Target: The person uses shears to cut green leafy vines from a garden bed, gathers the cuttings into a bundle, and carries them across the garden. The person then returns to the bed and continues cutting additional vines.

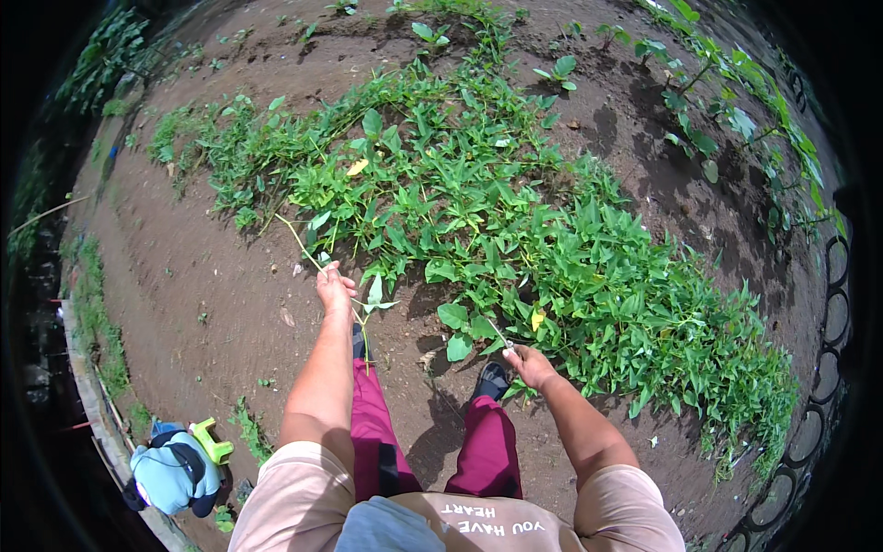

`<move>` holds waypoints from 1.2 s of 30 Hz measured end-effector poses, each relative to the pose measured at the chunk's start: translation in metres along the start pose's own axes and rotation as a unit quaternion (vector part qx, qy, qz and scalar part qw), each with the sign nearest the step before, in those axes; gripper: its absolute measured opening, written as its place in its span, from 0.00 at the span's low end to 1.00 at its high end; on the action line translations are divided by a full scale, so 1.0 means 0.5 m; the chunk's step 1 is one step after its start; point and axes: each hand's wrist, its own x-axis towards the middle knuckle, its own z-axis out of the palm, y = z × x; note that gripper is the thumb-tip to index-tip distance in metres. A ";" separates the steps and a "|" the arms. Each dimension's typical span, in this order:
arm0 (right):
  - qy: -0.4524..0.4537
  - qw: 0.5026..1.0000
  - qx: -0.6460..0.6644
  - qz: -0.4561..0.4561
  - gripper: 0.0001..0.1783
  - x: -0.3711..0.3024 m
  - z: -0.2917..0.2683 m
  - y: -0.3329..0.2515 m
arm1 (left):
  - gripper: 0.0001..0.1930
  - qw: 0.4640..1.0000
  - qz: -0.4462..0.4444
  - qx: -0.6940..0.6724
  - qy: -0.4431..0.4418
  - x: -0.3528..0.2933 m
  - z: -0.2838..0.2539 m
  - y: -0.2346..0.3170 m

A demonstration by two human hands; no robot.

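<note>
A vine (303,241) — long, thin and pale — runs up and to the left from the left hand (334,287), its far end lying over the edge of the leaf patch (515,221). The hand's grip is closed on the vine's near end, and a few leaves hang just below the fist. The left arm is stretched straight forward, palm down. Between the two arms stand two legs in maroon trousers, feet on bare soil (212,304). The right hand (528,363) is held lower and nearer the body, elbow bent, grip closed on a thin stem (498,333) that leads up-left into the leaves. At far lower left lies one light-blue bag (166,474) with a green tool (212,442) beside it.
</note>
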 end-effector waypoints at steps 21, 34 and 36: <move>0.114 0.973 0.197 0.038 0.32 0.261 0.370 -0.460 | 0.11 0.922 -0.356 0.010 -0.153 0.638 0.065 -0.209; 0.062 0.983 0.174 0.005 0.33 0.458 0.349 -0.587 | 0.20 0.892 -0.363 0.121 -0.240 0.709 0.033 -0.175; 0.045 0.985 0.167 -0.024 0.35 0.509 0.339 -0.583 | 0.12 0.884 -0.394 0.052 -0.246 0.711 0.026 -0.175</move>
